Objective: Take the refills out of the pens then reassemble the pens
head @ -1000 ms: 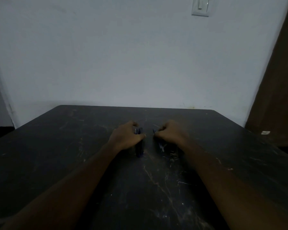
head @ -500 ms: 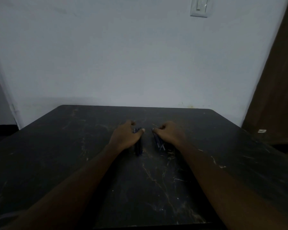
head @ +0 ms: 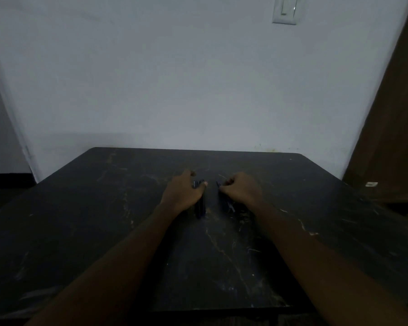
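Two small bunches of dark blue pens lie on the dark scratched table (head: 104,220) near its middle. My left hand (head: 183,192) is curled over the left bunch of pens (head: 200,208), thumb and fingers closed around the far ends. My right hand (head: 242,189) is curled over the right bunch of pens (head: 226,203), whose near ends stick out toward me. The room is dim, so how many pens each hand holds stays hidden.
A white wall stands right behind the table's far edge, with a light switch (head: 286,9) high on the right. A brown door (head: 391,137) runs down the right side. The table's near edge (head: 222,310) is just below my forearms.
The view has tilted and shifted slightly, so the table's near edge now shows. Both hands stay curled over their pens in the same spot.
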